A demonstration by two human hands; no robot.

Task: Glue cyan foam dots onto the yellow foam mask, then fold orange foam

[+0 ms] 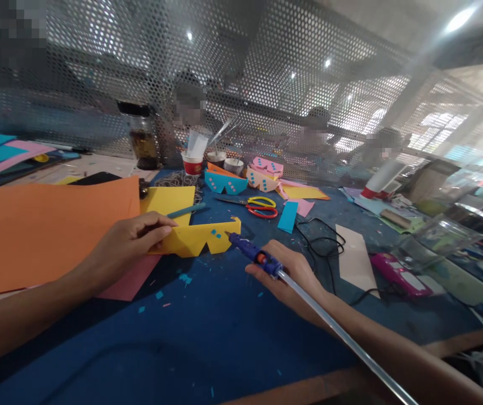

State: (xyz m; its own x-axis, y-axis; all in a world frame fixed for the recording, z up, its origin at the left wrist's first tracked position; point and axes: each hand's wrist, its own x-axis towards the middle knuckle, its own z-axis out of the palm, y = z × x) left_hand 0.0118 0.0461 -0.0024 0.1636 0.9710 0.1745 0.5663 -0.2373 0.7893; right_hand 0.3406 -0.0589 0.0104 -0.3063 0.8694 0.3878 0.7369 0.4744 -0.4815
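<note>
No words, brands or numbers can be read. Small pale marks on the dark-blue plastic glue gun (262,260) and a faint emblem on the red-and-white paper cup (191,164), far on the blue worktop (224,343), are illegible.

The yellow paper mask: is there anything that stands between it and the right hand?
Only the glue gun, which the right hand holds; its tip is at the yellow paper mask, near the blue squares. Nothing else visible stands between them.
</note>
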